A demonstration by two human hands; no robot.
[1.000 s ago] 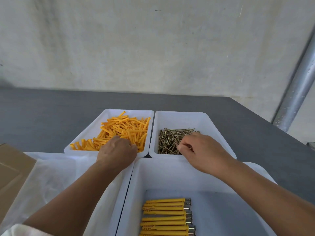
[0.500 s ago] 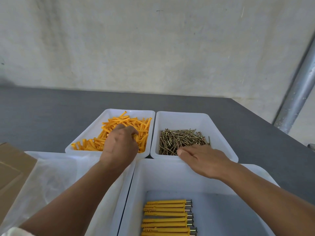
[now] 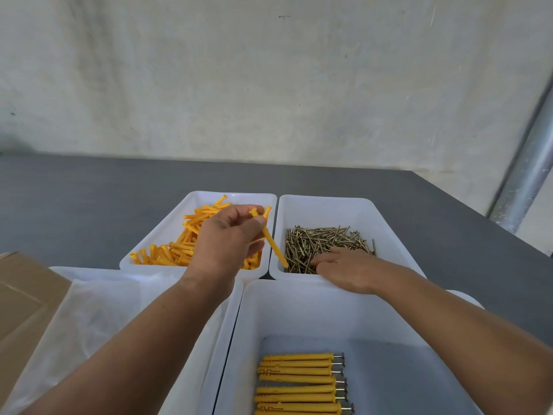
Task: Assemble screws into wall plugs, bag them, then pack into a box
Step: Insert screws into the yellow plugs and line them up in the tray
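Observation:
My left hand [image 3: 229,239] is raised above the white tray of orange wall plugs [image 3: 176,250] and pinches one orange wall plug [image 3: 270,242], which slants down to the right over the divide between the trays. My right hand [image 3: 348,269] lies palm down in the white tray of brass screws [image 3: 323,239], fingertips among the screws; whether it grips one is hidden. Several assembled plugs with screws [image 3: 299,381] lie in a row in the near white bin [image 3: 299,313].
A white bin with clear plastic bags [image 3: 89,319] sits at the near left. A brown cardboard box [image 3: 21,301] is at the left edge. The trays rest on a dark grey table [image 3: 89,205] before a pale wall; a metal pipe [image 3: 526,172] runs at the right.
My left hand has lifted out of the plug tray with one orange plug in its fingers. My right hand has flattened and slid toward the near edge of the screw pile.

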